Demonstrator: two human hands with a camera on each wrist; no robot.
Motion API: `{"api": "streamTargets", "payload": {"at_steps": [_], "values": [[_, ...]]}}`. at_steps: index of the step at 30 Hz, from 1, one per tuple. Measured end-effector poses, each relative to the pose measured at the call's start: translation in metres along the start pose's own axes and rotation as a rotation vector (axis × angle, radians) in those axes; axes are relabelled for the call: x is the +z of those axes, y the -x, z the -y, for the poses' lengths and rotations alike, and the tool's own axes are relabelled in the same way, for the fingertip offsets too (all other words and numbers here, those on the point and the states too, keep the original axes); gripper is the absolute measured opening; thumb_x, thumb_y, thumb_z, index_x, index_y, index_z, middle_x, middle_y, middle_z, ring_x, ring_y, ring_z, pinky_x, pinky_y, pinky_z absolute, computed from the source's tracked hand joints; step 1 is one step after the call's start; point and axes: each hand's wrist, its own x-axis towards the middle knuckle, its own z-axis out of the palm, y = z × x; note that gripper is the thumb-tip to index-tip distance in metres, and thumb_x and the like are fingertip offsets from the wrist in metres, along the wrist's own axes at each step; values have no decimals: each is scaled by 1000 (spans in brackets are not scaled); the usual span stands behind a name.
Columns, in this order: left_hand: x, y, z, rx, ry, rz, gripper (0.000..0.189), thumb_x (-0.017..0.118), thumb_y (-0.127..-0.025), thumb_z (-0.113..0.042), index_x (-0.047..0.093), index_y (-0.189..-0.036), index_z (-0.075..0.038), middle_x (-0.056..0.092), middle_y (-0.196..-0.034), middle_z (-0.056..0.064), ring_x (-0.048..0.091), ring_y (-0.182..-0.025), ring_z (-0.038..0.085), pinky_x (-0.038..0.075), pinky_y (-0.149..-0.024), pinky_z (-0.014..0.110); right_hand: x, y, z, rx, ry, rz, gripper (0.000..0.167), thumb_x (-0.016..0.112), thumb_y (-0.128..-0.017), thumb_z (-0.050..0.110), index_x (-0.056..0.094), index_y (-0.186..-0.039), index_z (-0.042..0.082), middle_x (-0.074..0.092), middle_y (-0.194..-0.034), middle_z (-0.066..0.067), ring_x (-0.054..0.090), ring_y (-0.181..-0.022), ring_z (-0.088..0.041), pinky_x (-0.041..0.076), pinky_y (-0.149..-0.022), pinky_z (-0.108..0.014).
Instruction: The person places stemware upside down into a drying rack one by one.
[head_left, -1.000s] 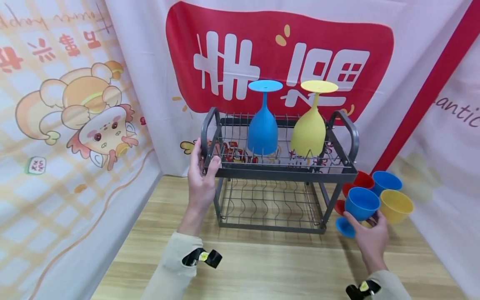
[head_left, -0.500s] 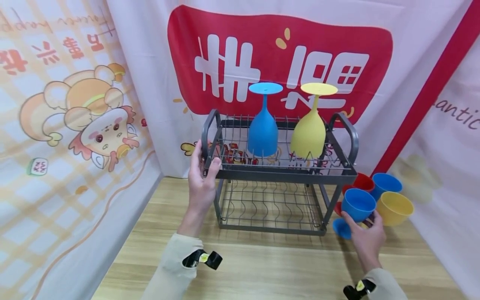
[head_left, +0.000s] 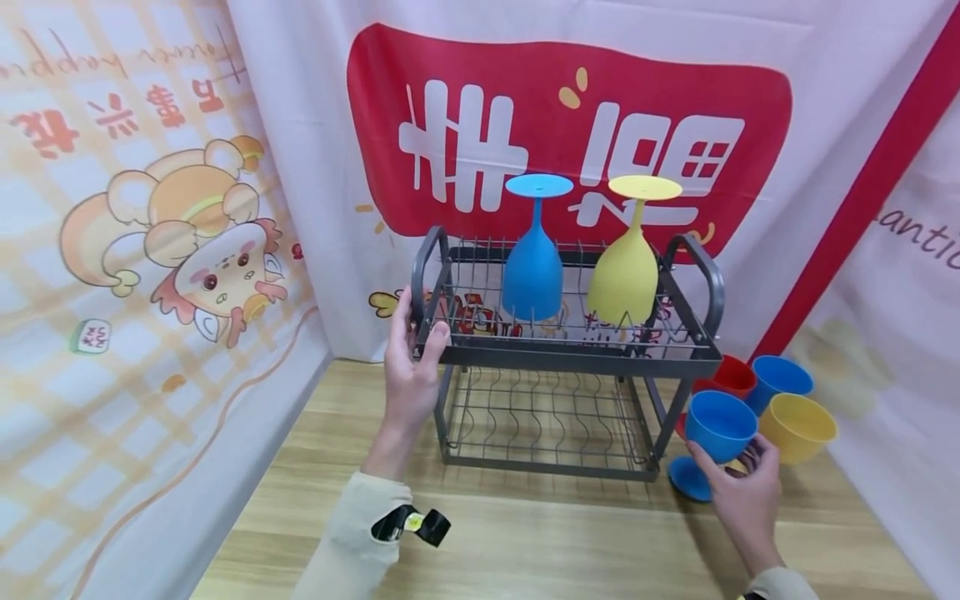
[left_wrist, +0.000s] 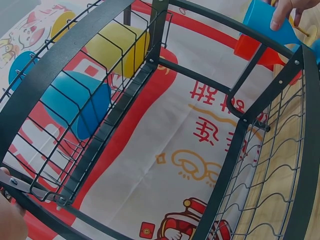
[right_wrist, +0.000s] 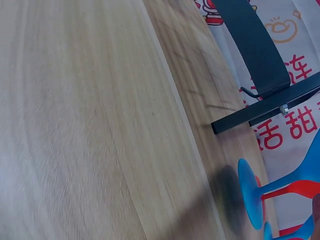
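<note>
Currently, the left hand (head_left: 410, 377) grips the rack (head_left: 570, 357) at its left end; the right hand (head_left: 745, 498) holds the front blue cup (head_left: 722, 435), fingers curled round its lower bowl.

The right hand (head_left: 744, 492) is barred forward-left by the rack (head_left: 570, 357), ahead by a red goblet (head_left: 737, 377), forward-right by a yellow goblet (head_left: 800, 431). A lane is left across the front of the bench (head_left: 547, 537), and a narrow gap between the upturned blue goblet (head_left: 532, 286) and upturned yellow goblet (head_left: 623, 283).
</note>
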Motion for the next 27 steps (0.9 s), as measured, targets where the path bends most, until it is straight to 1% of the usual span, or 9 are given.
{"api": "streamTargets", "payload": {"at_steps": [9,14,15,18,19,21,22,24,27], "values": [[4,2,1,-6,3,7,70,61,-108,-30,27,-169,-26,48,-163,-3,53,-145,19,46,-122,54,-17,21,3,-117,57,-42,93,82,-92,44,27,-165,23,44,-166,-14,46,-144,-38,43,-121,-64],[5,2,2,-5,4,6,71,61,-107,-32,26,-169,-26,48,-163,-4,52,-145,19,46,-121,55,-24,30,9,-217,113,-53,93,86,-90,35,31,-163,20,47,-164,-14,49,-141,-38,44,-120,-64],[5,2,2,-8,3,3,71,61,-107,-33,27,-169,-27,48,-163,-6,52,-145,18,46,-122,54,-25,32,10,-244,123,-55,93,87,-89,32,32,-163,20,48,-163,-13,50,-140,-38,45,-121,-61],[4,2,1,-13,2,-4,71,62,-106,-37,28,-168,-31,48,-163,-8,52,-145,16,45,-122,54,-27,39,16,-355,163,-65,95,93,-83,25,39,-160,17,53,-158,-14,56,-133,-33,47,-118,-31],[4,2,1,-14,3,-6,71,62,-106,-38,27,-168,-31,48,-163,-9,51,-146,16,45,-122,54,-27,41,18,-396,177,-68,95,95,-80,22,41,-158,16,55,-156,-13,57,-129,-26,45,-113,-19],[3,2,0,-15,2,-7,71,62,-106,-38,28,-168,-31,48,-163,-9,51,-146,15,45,-123,54,-27,46,23,-487,195,-70,96,98,-74,17,46,-155,14,59,-151,-12,56,-124,-9,38,-100,-3],[3,2,0,-14,1,-8,71,62,-106,-38,27,-168,-30,48,-163,-9,51,-146,15,45,-123,53,-26,48,25,-530,202,-65,97,99,-72,15,48,-154,13,60,-149,-12,53,-121,-1,34,-95,0],[2,2,0,-14,1,-7,71,62,-106,-37,27,-168,-30,48,-163,-9,51,-147,15,44,-123,53,-24,52,30,-606,214,-44,98,100,-68,12,49,-152,11,61,-147,-11,45,-118,11,31,-94,2],[2,1,0,-11,-3,-9,71,62,-107,-37,27,-168,-30,48,-163,-9,51,-147,16,44,-124,53,-20,56,37,-717,218,2,100,102,-63,8,52,-150,8,61,-143,-12,39,-120,18,29,-97,3]]}}
